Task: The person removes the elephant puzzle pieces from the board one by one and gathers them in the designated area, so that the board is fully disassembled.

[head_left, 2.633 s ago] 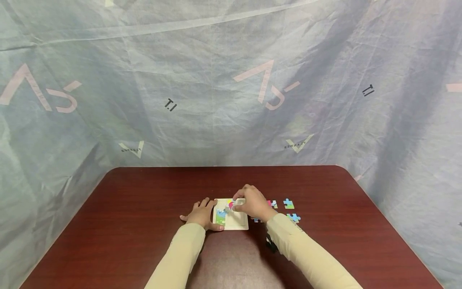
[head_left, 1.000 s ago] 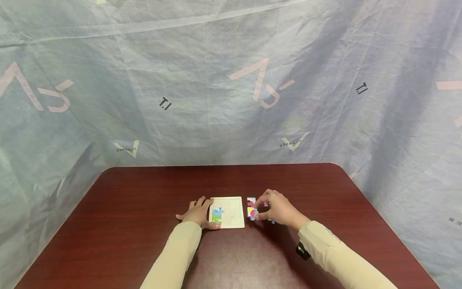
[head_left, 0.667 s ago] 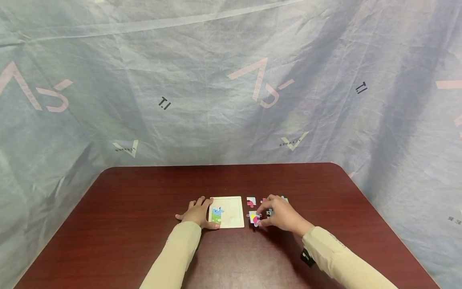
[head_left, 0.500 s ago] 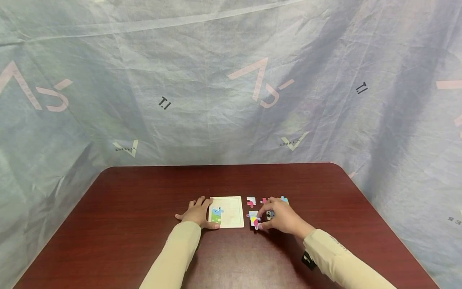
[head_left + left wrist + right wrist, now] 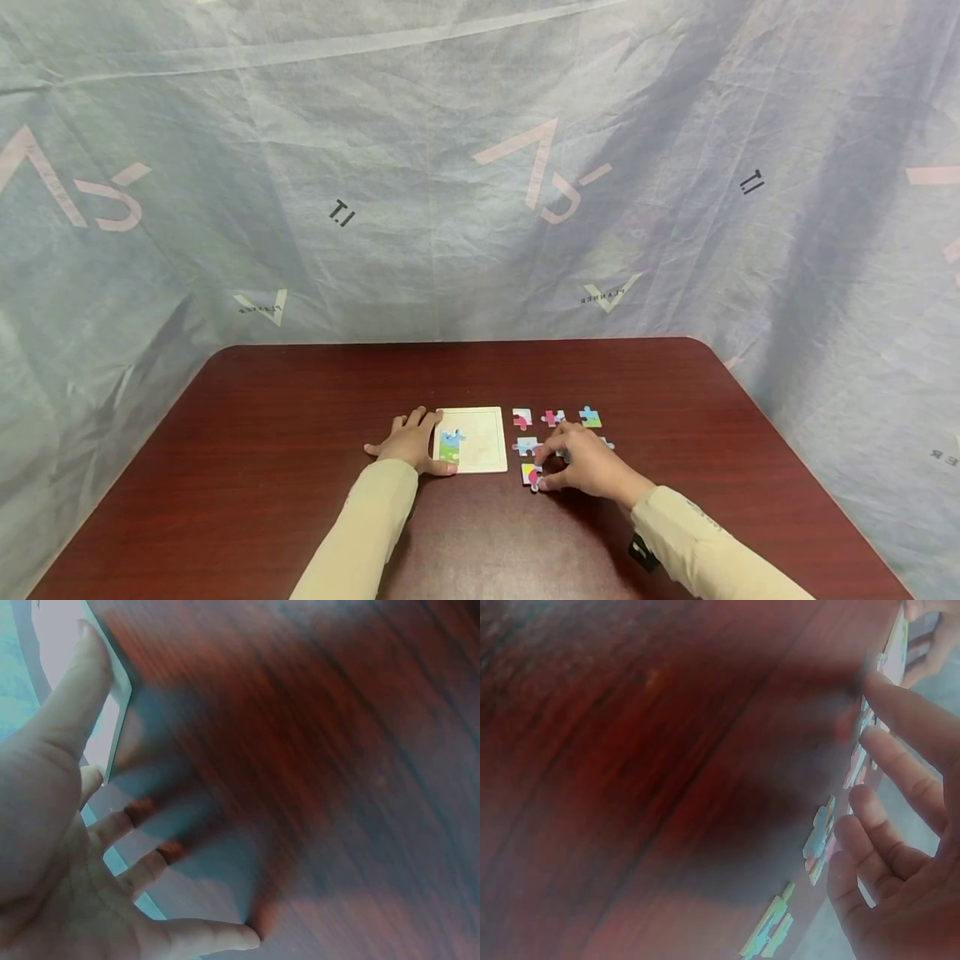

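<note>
A square wooden puzzle board [image 5: 483, 440] lies on the table with a blue-and-green picture section [image 5: 451, 447] in its near left part. My left hand [image 5: 405, 442] is spread along the board's left side, thumb on the near corner and a fingertip at the far one. In the left wrist view, the thumb rests on the board's edge and the other fingers reach onto the tabletop. To the board's right, my right hand [image 5: 588, 463] pinches a yellow-and-pink puzzle piece [image 5: 530, 475] between thumb and index finger, close over the table.
Loose puzzle pieces lie right of the board: a pink one [image 5: 522, 418], a pale blue one [image 5: 527, 447], a red one [image 5: 553, 418] and a blue-green one [image 5: 589, 417]. Others are partly hidden behind the right hand. A grey fabric backdrop [image 5: 442, 208] stands behind the table.
My right hand has carried the yellow-and-pink piece from over the board to the right, then toward me, uncovering the pale blue piece. The left hand stays at the board.
</note>
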`<action>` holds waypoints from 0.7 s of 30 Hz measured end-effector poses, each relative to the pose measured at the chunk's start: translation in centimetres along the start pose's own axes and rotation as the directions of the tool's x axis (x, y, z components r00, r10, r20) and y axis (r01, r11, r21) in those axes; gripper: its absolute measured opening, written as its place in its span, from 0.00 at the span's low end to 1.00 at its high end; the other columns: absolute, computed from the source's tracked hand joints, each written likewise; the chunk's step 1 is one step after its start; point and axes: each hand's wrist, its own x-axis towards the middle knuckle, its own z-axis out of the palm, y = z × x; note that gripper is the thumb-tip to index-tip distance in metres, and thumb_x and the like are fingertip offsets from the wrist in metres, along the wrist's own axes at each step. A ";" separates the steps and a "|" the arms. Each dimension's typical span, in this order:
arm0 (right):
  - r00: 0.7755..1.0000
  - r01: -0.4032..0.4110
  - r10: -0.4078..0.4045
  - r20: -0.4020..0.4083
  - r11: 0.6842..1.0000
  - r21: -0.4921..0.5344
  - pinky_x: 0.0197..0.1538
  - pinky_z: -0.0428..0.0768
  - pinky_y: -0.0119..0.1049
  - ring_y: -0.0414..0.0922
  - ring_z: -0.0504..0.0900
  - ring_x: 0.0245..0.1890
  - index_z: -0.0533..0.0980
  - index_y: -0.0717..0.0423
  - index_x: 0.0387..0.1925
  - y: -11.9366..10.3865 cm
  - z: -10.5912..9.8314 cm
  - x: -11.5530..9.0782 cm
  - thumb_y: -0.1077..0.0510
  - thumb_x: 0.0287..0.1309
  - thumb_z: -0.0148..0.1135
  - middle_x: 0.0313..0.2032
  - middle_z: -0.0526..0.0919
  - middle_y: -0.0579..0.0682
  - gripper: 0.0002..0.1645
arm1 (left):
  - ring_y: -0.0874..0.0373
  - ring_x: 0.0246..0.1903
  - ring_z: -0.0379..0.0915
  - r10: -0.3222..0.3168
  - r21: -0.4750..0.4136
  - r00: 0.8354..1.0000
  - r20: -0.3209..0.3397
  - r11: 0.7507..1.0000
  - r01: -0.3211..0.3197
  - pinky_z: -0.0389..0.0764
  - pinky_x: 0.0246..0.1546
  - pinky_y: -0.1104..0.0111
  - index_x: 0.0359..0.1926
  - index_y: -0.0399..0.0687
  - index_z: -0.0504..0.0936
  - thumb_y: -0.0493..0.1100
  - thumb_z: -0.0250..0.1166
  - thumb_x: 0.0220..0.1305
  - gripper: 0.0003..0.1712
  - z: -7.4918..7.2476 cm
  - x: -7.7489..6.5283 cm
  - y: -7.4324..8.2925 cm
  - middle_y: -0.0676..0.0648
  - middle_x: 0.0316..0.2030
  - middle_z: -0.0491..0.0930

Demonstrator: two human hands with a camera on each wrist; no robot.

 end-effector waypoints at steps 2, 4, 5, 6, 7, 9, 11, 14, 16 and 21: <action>1.000 0.024 -0.024 0.002 1.000 0.003 0.40 0.74 0.38 0.45 0.73 0.38 0.87 0.46 0.34 0.0 0.0 -0.1 0.54 0.47 0.83 0.38 0.77 0.45 0.12 | 0.37 0.73 0.53 -0.001 0.000 1.000 -0.001 1.000 0.001 0.56 0.53 0.19 0.74 0.50 0.66 0.54 0.83 0.49 0.54 0.0 0.0 -0.1 0.39 0.75 0.60; 0.999 0.039 -0.039 0.001 0.999 0.004 0.37 0.73 0.36 0.44 0.73 0.36 0.87 0.47 0.34 0.0 0.0 -0.1 0.54 0.47 0.83 0.37 0.77 0.44 0.12 | 0.36 0.74 0.52 -0.002 -0.008 1.000 -0.002 1.000 0.002 0.56 0.54 0.19 0.75 0.50 0.66 0.53 0.83 0.50 0.54 0.1 0.0 -0.1 0.39 0.75 0.59; 0.999 0.043 -0.043 0.002 0.999 0.005 0.37 0.73 0.36 0.44 0.73 0.36 0.87 0.47 0.34 0.0 0.0 -0.1 0.54 0.47 0.83 0.37 0.77 0.44 0.12 | 0.36 0.73 0.52 0.001 -0.008 1.000 -0.004 1.000 -0.001 0.56 0.53 0.19 0.74 0.49 0.66 0.53 0.83 0.49 0.54 0.1 0.0 -0.1 0.39 0.75 0.60; 0.999 0.047 -0.047 0.002 0.999 0.005 0.37 0.72 0.35 0.44 0.72 0.36 0.87 0.47 0.34 0.0 0.0 -0.1 0.54 0.46 0.83 0.37 0.77 0.44 0.12 | 0.36 0.74 0.52 0.000 -0.009 1.000 -0.003 1.000 0.000 0.56 0.53 0.19 0.75 0.49 0.66 0.53 0.83 0.49 0.54 0.1 0.0 -0.1 0.39 0.75 0.59; 0.999 0.049 -0.049 0.002 0.999 0.003 0.37 0.73 0.35 0.44 0.72 0.36 0.87 0.47 0.34 0.0 0.1 -0.1 0.54 0.46 0.83 0.37 0.77 0.44 0.12 | 0.36 0.74 0.52 0.000 -0.009 1.000 -0.002 1.000 0.000 0.56 0.53 0.19 0.75 0.50 0.66 0.53 0.83 0.49 0.54 0.1 0.0 -0.2 0.39 0.75 0.59; 0.999 0.050 -0.050 0.003 0.999 0.000 0.38 0.73 0.35 0.44 0.73 0.36 0.87 0.47 0.34 0.0 0.1 -0.1 0.54 0.46 0.83 0.37 0.77 0.44 0.12 | 0.36 0.73 0.52 0.001 -0.014 1.000 -0.001 1.000 -0.001 0.56 0.53 0.19 0.75 0.50 0.66 0.53 0.83 0.49 0.54 0.1 0.0 -0.1 0.39 0.75 0.59; 0.999 0.047 -0.047 0.005 0.999 -0.005 0.38 0.74 0.36 0.43 0.73 0.37 0.87 0.47 0.33 0.0 0.2 -0.1 0.54 0.46 0.83 0.37 0.77 0.44 0.12 | 0.36 0.73 0.52 0.003 -0.011 1.000 -0.001 1.000 -0.003 0.56 0.53 0.19 0.75 0.50 0.66 0.53 0.83 0.49 0.54 0.0 -0.1 -0.1 0.39 0.75 0.59; 0.999 0.041 -0.041 0.007 0.999 -0.004 0.39 0.74 0.36 0.44 0.73 0.37 0.86 0.47 0.33 0.0 0.2 -0.1 0.54 0.46 0.83 0.37 0.77 0.43 0.12 | 0.35 0.73 0.52 0.005 -0.014 1.000 -0.002 1.000 -0.005 0.56 0.54 0.19 0.75 0.50 0.66 0.53 0.83 0.50 0.54 -0.2 -0.3 0.1 0.38 0.75 0.59; 0.999 0.042 -0.042 0.006 0.999 -0.006 0.38 0.74 0.36 0.44 0.72 0.37 0.86 0.47 0.33 0.0 0.2 -0.1 0.55 0.46 0.83 0.37 0.76 0.43 0.12 | 0.35 0.74 0.51 0.007 -0.017 1.000 -0.004 1.000 -0.007 0.56 0.54 0.19 0.75 0.49 0.66 0.52 0.83 0.50 0.54 -0.3 -0.4 0.1 0.38 0.75 0.59; 0.998 0.070 -0.070 -0.006 0.997 -0.023 0.38 0.73 0.35 0.43 0.72 0.38 0.86 0.47 0.32 -0.1 0.1 -0.3 0.55 0.43 0.84 0.36 0.76 0.42 0.14 | 0.35 0.74 0.51 0.009 -0.015 1.000 -0.003 1.000 -0.009 0.56 0.54 0.19 0.75 0.49 0.66 0.52 0.82 0.50 0.54 -0.2 -0.4 0.1 0.38 0.75 0.59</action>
